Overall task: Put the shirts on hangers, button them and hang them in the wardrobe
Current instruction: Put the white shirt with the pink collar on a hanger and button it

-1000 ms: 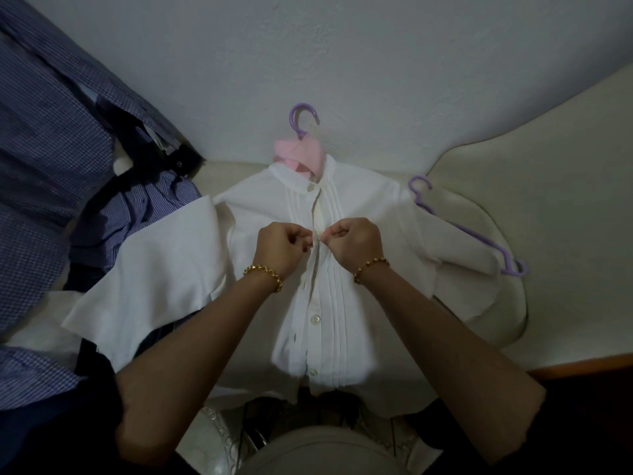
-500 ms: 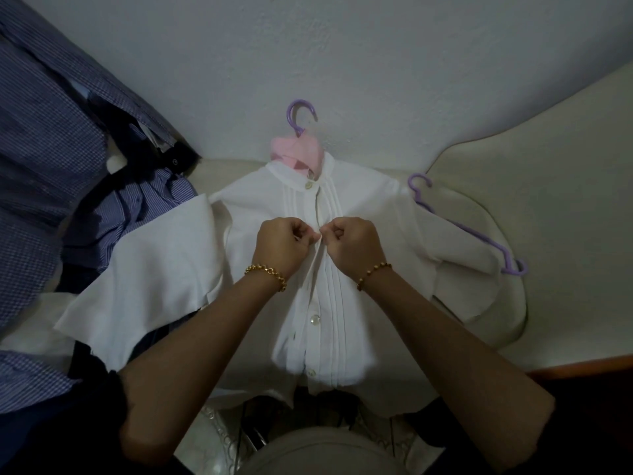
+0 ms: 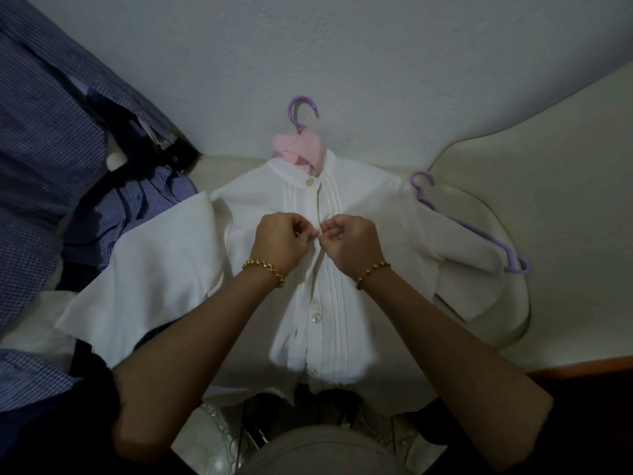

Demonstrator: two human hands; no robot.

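Note:
A white pleated shirt (image 3: pixel 342 323) lies flat on a cream surface, front up, on a purple hanger (image 3: pixel 301 113) whose hook sticks out past the collar over a pink lining. My left hand (image 3: pixel 279 241) and my right hand (image 3: pixel 352 243) meet at the shirt's placket just below the collar button. Each pinches one edge of the placket between thumb and fingers. The button they work on is hidden under the fingers. Three buttons further down and the collar button show along the placket.
A second purple hanger (image 3: pixel 479 234) lies loose at the right, partly on the shirt's sleeve. Blue checked and striped shirts (image 3: pixel 51 159) are heaped at the left. The white wall (image 3: pixel 376 63) rises behind. The cream cushion's edge (image 3: pixel 513 323) curves at the right.
Both hands have stayed at the same spot on the placket, with only small finger movements. The shirt has not shifted.

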